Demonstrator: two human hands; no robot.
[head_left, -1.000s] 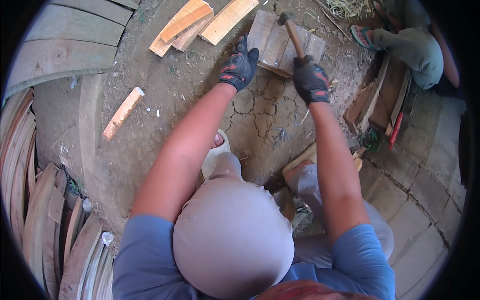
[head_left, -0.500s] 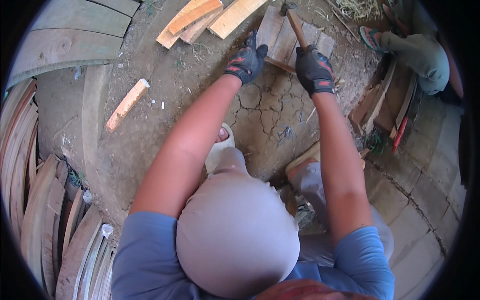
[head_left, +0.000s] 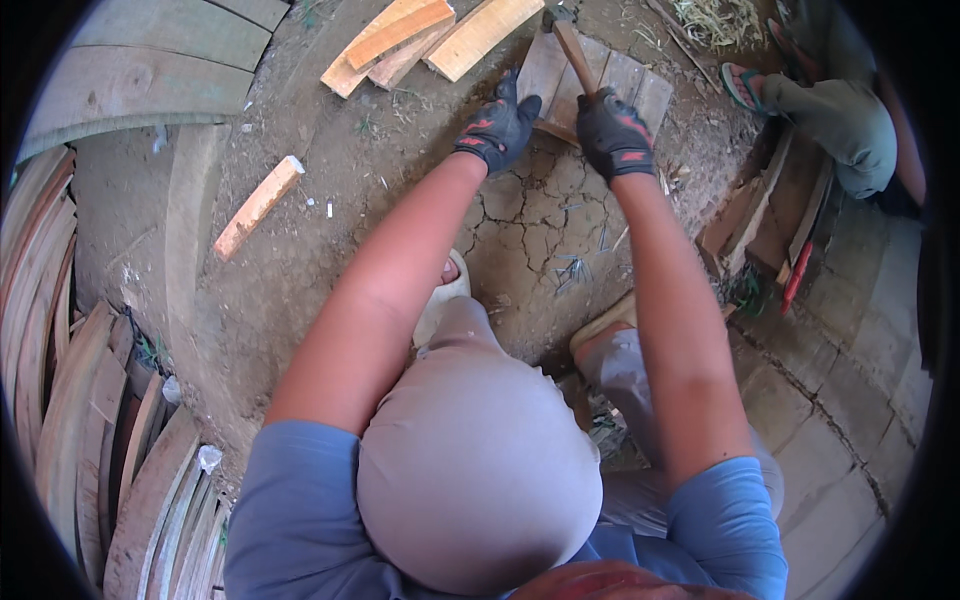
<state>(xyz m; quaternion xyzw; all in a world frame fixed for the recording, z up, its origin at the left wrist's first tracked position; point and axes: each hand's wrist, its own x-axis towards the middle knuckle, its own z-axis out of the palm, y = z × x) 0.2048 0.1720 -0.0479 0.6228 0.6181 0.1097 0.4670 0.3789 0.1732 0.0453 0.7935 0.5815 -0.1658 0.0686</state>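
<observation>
My right hand point(head_left: 615, 135), in a black glove with red marks, is closed round the wooden handle of a hammer point(head_left: 574, 55). The hammer's dark head is over the far left edge of a small panel of wooden boards point(head_left: 620, 75), which lies on the ground. Whether the head touches the wood I cannot tell. My left hand point(head_left: 498, 128), gloved alike, is at the panel's near left corner, thumb spread from the fingers and forefinger stretched forward along the side. Several loose nails point(head_left: 572, 272) lie on the cracked soil between my feet and the panel.
Cut wood pieces point(head_left: 485, 38) lie at the far left of the panel, and a single short piece point(head_left: 257, 208) nearer me. Stacked curved boards point(head_left: 75, 420) line the left. At right are another person's leg point(head_left: 840, 125), timber offcuts point(head_left: 750, 215) and a red tool point(head_left: 797, 275).
My right hand and the hammer have shifted left over the panel, the handle now slanting more. My left hand stays at the panel's corner. The whole view has slid slightly.
</observation>
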